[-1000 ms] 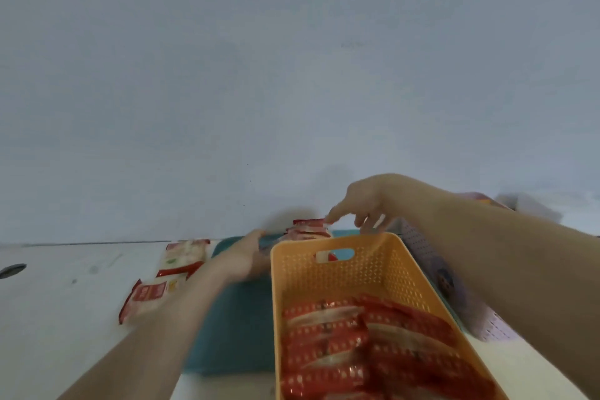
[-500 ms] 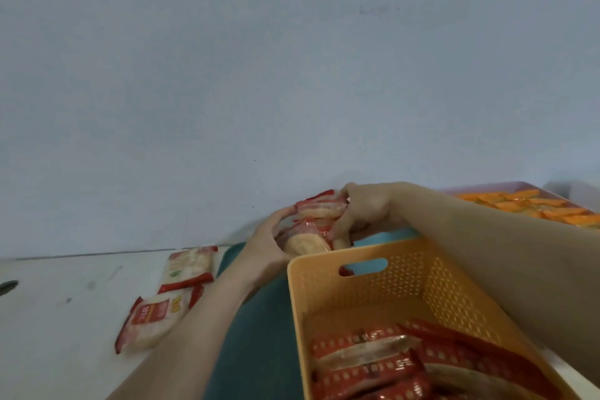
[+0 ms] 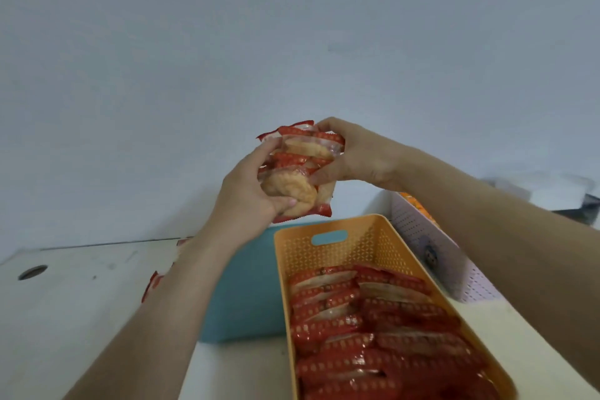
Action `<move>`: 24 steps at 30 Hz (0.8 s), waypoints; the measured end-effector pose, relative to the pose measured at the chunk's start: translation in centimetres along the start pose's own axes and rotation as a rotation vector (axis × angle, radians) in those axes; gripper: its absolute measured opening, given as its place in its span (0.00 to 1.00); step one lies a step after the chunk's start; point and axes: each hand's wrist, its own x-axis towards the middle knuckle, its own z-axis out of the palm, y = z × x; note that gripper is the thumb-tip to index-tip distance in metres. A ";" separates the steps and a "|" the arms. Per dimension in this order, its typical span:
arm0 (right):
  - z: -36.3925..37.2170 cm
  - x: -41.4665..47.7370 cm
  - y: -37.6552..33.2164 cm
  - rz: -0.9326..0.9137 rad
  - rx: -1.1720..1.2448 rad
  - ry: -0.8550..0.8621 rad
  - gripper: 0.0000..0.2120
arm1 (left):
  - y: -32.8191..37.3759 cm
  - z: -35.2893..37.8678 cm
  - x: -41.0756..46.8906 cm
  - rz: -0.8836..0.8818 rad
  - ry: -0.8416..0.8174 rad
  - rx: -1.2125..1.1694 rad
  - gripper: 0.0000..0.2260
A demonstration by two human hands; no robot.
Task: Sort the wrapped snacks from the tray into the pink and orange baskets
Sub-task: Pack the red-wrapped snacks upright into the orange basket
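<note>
A stack of red-wrapped snacks [image 3: 302, 169] with round biscuits inside is held in the air above the far end of the orange basket [image 3: 328, 230]. My left hand [image 3: 250, 191] grips the stack from the left and below. My right hand [image 3: 354, 156] pinches it from the right. The orange basket holds several red-wrapped snacks [image 3: 373, 318] laid in rows. The teal tray [image 3: 240, 295] lies left of the basket, mostly bare where it shows. The pink basket [image 3: 435, 250] stands to the right, with orange packets [image 3: 415, 204] just visible inside, partly behind my right forearm.
Red-wrapped packets [image 3: 152, 282] lie on the white table [image 3: 74, 312] left of the tray, mostly hidden by my left forearm. A round hole [image 3: 32, 272] sits in the table at far left. A plain wall stands close behind. A dark object [image 3: 584, 208] is at far right.
Both hands closed on the stack of red snacks at the tray's far end and lifted it up. The view also tilted, showing more of the orange basket.
</note>
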 end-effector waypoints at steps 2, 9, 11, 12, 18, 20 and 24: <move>-0.4 -1.7 -0.1 0.000 0.022 0.044 0.30 | 1.5 0.0 -1.2 0.025 -0.001 0.070 0.39; 0.0 -5.7 2.4 -0.003 -0.049 0.133 0.33 | 3.2 1.1 -5.2 0.012 -0.038 0.255 0.32; 0.5 -6.6 2.8 0.025 -0.139 0.131 0.31 | 3.2 1.5 -6.0 -0.011 -0.069 0.276 0.30; 0.5 -6.9 3.0 0.041 -0.164 0.117 0.27 | 3.0 1.7 -6.2 -0.019 -0.082 0.293 0.29; 0.4 -8.5 3.5 0.144 -0.349 0.055 0.22 | 2.6 2.3 -7.1 0.015 -0.180 0.484 0.20; 0.4 -8.5 4.1 0.138 -0.416 0.123 0.22 | 2.5 2.4 -6.9 0.007 -0.217 0.509 0.18; -0.1 -8.5 5.3 0.129 -0.246 0.238 0.15 | 2.6 2.1 -6.8 0.038 -0.132 0.574 0.16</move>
